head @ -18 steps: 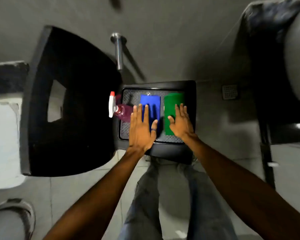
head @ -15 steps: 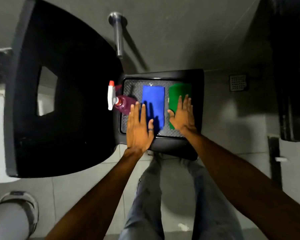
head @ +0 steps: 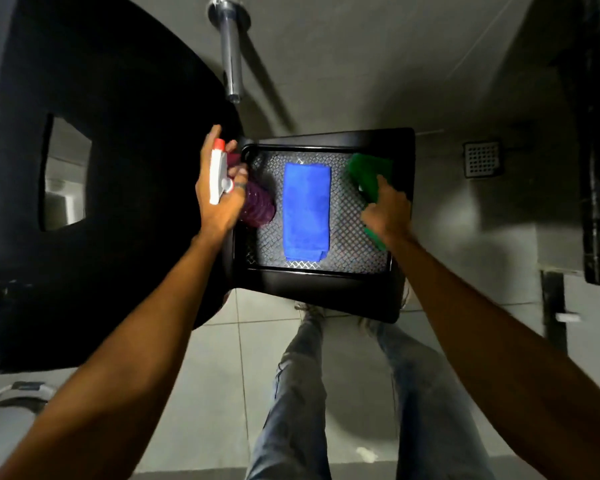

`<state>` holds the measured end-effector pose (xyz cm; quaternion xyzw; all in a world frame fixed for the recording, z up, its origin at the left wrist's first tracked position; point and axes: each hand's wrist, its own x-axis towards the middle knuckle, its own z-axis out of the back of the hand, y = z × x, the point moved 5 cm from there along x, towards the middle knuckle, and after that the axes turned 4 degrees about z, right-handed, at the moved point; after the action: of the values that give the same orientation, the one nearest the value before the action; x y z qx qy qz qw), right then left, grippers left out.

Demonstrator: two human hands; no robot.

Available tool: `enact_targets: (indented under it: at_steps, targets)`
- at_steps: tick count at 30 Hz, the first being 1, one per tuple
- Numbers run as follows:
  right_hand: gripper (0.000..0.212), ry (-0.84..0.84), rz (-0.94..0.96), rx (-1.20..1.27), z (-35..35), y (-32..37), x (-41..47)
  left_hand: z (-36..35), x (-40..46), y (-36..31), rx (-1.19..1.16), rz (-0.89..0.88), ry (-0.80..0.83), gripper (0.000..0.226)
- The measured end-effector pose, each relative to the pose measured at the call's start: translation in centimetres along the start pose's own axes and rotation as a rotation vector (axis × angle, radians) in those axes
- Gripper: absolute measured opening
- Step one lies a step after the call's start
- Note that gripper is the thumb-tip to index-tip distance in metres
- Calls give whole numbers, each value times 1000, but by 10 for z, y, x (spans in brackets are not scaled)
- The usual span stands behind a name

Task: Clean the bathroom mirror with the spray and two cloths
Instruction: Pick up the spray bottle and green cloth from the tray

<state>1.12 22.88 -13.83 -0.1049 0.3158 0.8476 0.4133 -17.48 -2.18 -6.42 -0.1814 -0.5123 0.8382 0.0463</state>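
Currently I see the left hand [head: 219,195] wrapped closed around the spray bottle [head: 257,206] at its neck, at the tray's [head: 326,271] left edge. The right hand [head: 388,213] is clenched on the green cloth [head: 368,174]. Between both grips, the blue cloth [head: 306,209] lies flat on the tray.

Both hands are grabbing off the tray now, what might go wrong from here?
The left hand grips the spray bottle near the trigger, so it might squirt early. The right hand holds the green cloth bunched; it may drag on the tray rim. The blue cloth stays behind and could be forgotten.
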Motion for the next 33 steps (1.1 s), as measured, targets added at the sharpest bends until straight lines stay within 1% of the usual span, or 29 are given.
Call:
enact_targets:
  at_steps: [1,2,3,4,6,7,8,10,12,13,15,17,18,19,20,21,22,24,25,26,28,29,32,33]
  targets:
    - [61,14,-91,302,13,-3,1,-3,7,-6,17,-35,30,71]
    - [53,62,-189,644,21,-2,-2,-4,11,-13,18,-25,35,69]
    - [48,111,-273,945,33,1,-9,-6,12,-23,29,-1,15,66]
    - [44,170,-327,1179,44,7,-20,-4,10,-33,66,15,-20,63]
    - [34,326,-326,1540,77,31,-43,0,3,-65,112,-27,-25,54]
    - [29,393,-276,1683,96,47,-55,4,-3,-85,104,-58,-4,49]
    - [28,430,-200,1774,122,64,-65,9,-7,-116,68,-106,-3,50]
    - [31,444,-83,1805,171,99,-84,19,-18,-173,-6,-160,4,57]
    - [31,394,24,1737,233,135,-107,37,-40,-254,-68,-234,-23,52]
    - [34,392,67,1750,251,148,-113,39,-48,-276,-105,-240,9,54]
    - [44,396,166,1815,295,176,-127,48,-60,-334,-207,-311,75,60]
    - [62,405,260,1887,346,201,-142,59,-75,-400,-285,-400,146,67]
    - [66,401,318,1901,376,215,-147,66,-80,-437,-321,-431,180,72]
    - [62,404,400,1926,399,226,-152,71,-85,-465,-332,-455,212,72]
    - [57,371,485,1940,428,238,-154,75,-90,-497,-340,-485,238,72]
    - [53,350,534,1967,441,241,-154,76,-95,-511,-357,-485,269,73]
    - [54,338,624,1960,472,254,-158,83,-103,-545,-396,-512,280,75]
    - [55,307,709,1980,505,267,-159,87,-118,-585,-423,-550,343,69]
    - [53,288,759,1987,521,272,-159,88,-124,-602,-420,-571,373,64]
    - [48,268,827,1975,542,280,-162,90,-130,-624,-421,-586,396,63]
    - [36,213,927,1972,572,292,-167,89,-138,-654,-426,-567,440,72]
    - [34,192,966,1970,583,296,-167,87,-139,-664,-425,-543,462,71]
    - [37,193,1033,1944,603,304,-169,81,-145,-683,-369,-552,479,49]
    - [38,196,1040,1939,606,305,-169,79,-147,-687,-350,-556,478,47]
